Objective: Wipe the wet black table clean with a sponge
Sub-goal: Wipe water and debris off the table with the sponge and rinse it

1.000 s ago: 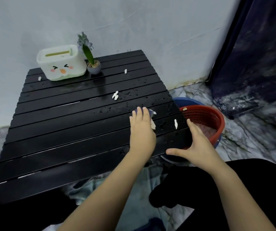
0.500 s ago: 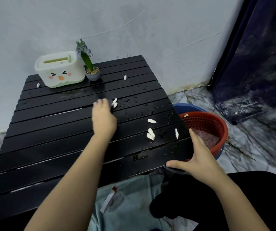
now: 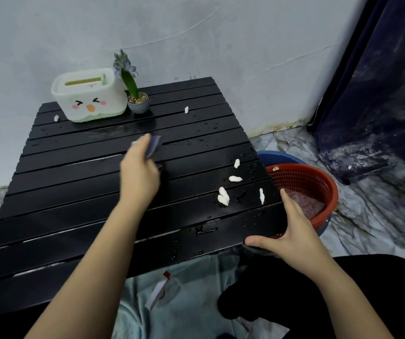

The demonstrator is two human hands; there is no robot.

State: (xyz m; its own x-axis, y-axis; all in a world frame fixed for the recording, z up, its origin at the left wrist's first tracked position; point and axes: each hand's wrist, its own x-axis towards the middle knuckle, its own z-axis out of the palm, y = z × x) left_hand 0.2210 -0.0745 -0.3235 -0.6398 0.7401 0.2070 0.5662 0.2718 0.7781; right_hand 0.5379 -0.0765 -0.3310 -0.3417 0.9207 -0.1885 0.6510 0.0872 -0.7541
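The left hand grips the sponge above the middle of the wet black desk; its fingers curl round it, though blur hides the detail. The right hand braces the desk's near right corner, fingers straight, thumb spread. White scraps and droplets lie on the right slats, near the red basket. Risks: scraps may drop through the slat gaps or miss the basket; a far stroke could knock the plant pot beside the tissue box.
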